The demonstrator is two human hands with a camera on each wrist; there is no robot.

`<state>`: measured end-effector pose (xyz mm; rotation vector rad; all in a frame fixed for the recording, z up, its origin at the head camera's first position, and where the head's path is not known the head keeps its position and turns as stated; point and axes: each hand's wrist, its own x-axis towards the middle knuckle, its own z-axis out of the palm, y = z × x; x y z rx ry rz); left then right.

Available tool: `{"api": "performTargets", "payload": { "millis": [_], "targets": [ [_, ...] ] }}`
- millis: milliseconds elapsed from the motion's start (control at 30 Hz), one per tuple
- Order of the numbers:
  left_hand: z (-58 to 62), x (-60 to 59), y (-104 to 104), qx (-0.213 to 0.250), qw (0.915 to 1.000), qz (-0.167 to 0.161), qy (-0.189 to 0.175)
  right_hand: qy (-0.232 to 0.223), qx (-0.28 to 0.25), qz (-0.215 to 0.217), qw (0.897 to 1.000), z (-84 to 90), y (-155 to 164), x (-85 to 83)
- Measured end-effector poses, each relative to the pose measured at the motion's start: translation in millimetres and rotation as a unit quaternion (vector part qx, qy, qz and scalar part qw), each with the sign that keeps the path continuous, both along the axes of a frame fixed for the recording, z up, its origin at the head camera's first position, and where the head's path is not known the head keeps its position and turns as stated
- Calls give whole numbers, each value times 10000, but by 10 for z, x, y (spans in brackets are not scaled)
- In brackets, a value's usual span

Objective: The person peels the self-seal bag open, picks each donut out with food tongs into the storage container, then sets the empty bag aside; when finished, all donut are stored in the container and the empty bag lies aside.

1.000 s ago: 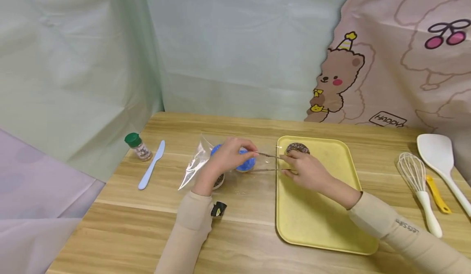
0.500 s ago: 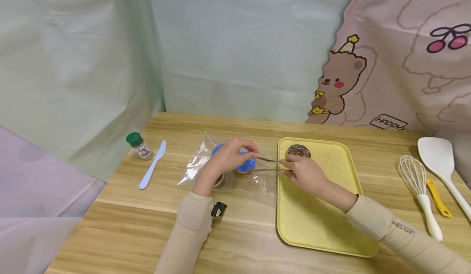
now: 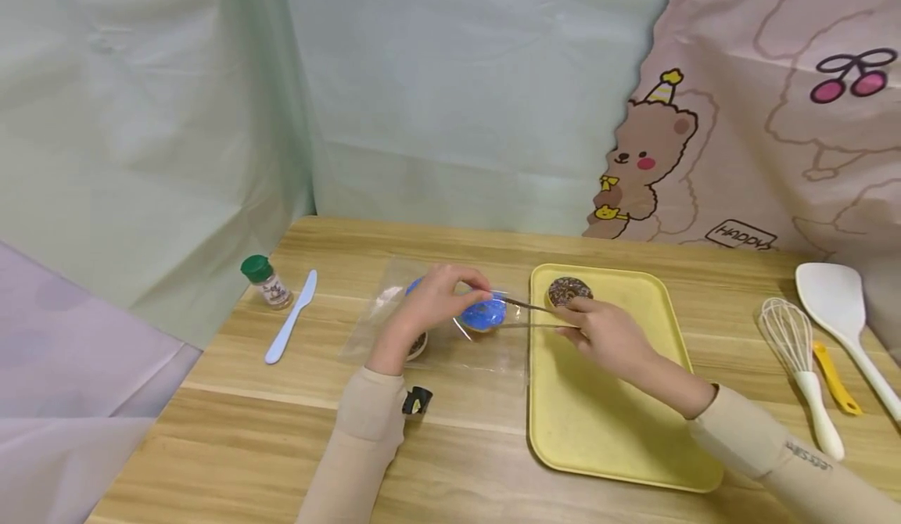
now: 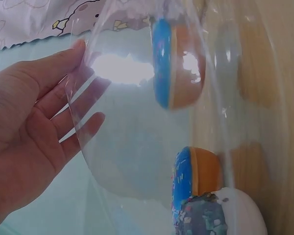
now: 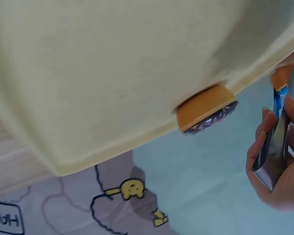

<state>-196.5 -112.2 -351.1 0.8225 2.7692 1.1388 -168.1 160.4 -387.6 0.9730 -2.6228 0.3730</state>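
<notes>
My left hand (image 3: 436, 297) pinches the edge of a clear plastic bag (image 4: 132, 161) that lies on the table. Inside are two blue-iced donuts and a chocolate one (image 3: 418, 346), partly hidden by the hand. My right hand (image 3: 608, 336) holds metal tongs (image 5: 275, 152), whose arms reach left through the bag's mouth to the nearer blue donut (image 3: 484, 314). In the left wrist view, this blue donut (image 4: 179, 63) stands apart from the other blue donut (image 4: 198, 171). Another chocolate donut (image 3: 568, 292) with sprinkles sits at the back left of the yellow tray (image 3: 619, 430).
At the left are a green-capped shaker (image 3: 267, 281) and a pale blue knife (image 3: 291, 317). To the right of the tray lie a whisk (image 3: 802, 367), a yellow-handled utensil (image 3: 838, 379) and a white spatula (image 3: 834, 301). A fabric backdrop rises behind the table.
My right hand has moved right with the tongs, over the tray's edge. The nearer blue donut has slid right, toward the bag's mouth. My left hand stays nearly in place.
</notes>
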Motion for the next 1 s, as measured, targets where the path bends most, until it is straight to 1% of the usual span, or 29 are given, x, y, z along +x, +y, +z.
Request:
{"api": "performTargets", "payload": {
  "millis": [167, 300, 367, 467, 600, 800, 867, 1000],
  "targets": [
    [2, 12, -14, -45, 9999, 144, -84, 282, -76, -64, 9996, 35, 197, 79],
    [10, 16, -14, -133, 9994, 280, -159, 525, -293, -17, 9982, 62, 373, 125],
    [13, 13, -13, -154, 9992, 331, -191, 564, -384, 23, 9977, 75, 457, 150],
    [13, 4, -16, -136, 9992, 339, -191, 528, -440, -36, 9976, 98, 577, 201],
    [3, -7, -25, -115, 9992, 357, -144, 524, -469, -240, 9972, 125, 728, 269],
    [-8, -10, -37, -92, 9992, 366, -136, 460, -653, -470, 9957, 151, 939, 349],
    [-6, -10, -36, -112, 9992, 371, -131, 414, -626, -620, 9952, 163, 1009, 376],
    [2, -9, -29, -140, 9990, 413, -140, 280, -373, -1113, 9927, 174, 1165, 440]
  ]
}}
